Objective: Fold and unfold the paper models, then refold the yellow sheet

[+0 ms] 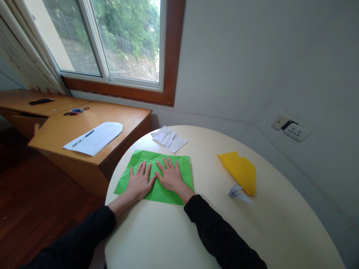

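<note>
Seen from the head camera, looking down over a round cream table [196, 231], a sheet of bright green paper [183, 170] lies flat near the table's left edge, creased all over with fold lines and roughly rectangular. Both hands rest on it, palms down and fingers spread, gripping nothing. The left hand [139, 183] lies on the left half of the sheet, the right hand [171, 176] just beside it on the middle, their thumbs nearly touching. Both arms wear black sleeves [221, 235] that reach in from the bottom of the view. Beyond the green sheet, close to the table's far edge, lies a piece of white paper [169, 138], crumpled and partly folded. To the right, well apart from the hands, sits a folded yellow paper shape [240, 170], with a small pale grey folded paper [238, 192] touching its near edge. Left of the table stands a wooden desk [84, 157] bearing a white sheet [97, 139] with a pen [83, 138] lying on it. A window [112, 41] with a wooden frame fills the upper left, and a wall socket [296, 131] is mounted on the right wall.
</note>
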`<state>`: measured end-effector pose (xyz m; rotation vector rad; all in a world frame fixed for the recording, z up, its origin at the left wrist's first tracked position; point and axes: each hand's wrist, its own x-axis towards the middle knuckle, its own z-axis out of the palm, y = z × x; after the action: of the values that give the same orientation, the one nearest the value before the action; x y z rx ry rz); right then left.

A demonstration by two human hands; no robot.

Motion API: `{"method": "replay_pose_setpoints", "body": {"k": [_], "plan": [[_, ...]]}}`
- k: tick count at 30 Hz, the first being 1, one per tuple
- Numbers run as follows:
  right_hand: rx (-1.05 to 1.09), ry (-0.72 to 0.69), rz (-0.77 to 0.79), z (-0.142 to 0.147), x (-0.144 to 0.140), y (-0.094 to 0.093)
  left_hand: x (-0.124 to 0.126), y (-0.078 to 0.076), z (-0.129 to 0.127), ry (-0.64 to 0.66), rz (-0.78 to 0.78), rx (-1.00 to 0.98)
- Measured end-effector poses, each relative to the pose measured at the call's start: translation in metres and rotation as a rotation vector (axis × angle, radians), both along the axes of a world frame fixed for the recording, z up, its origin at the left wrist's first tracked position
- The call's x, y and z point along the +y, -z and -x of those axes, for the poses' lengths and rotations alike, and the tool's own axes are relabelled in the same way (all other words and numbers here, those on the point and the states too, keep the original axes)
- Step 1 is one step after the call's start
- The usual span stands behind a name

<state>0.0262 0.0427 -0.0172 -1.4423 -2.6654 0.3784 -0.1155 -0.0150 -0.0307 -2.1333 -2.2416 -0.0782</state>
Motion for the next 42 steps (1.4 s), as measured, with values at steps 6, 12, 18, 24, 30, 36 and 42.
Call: {"method": "replay_pose_setpoints", "body": {"k": [6,12,18,24,30,36,42], "plan": [[-0.011,0.015,-0.002,0.001,-0.001,0.0,0.007,0.001,0.011,-0.051,0.026,-0.01],[0.001,0.02,0.015,0.001,-0.001,-0.002,0.01,-0.004,0.019,-0.086,0.06,-0.003],[-0.01,0.033,0.018,-0.006,0.002,-0.004,0.012,-0.006,0.027,-0.118,0.056,-0.007],[-0.046,0.08,0.027,-0.019,0.006,-0.008,0.014,-0.008,0.034,-0.13,0.063,-0.008],[-0.063,0.131,0.019,-0.036,0.014,-0.007,0.016,-0.008,0.043,-0.14,0.055,0.0],[-0.057,0.174,0.014,-0.047,0.02,-0.004,0.022,-0.012,0.05,-0.206,0.074,-0.008],[-0.051,0.177,0.0,-0.048,0.021,-0.001,0.029,-0.009,0.068,-0.272,0.061,-0.021]]}}
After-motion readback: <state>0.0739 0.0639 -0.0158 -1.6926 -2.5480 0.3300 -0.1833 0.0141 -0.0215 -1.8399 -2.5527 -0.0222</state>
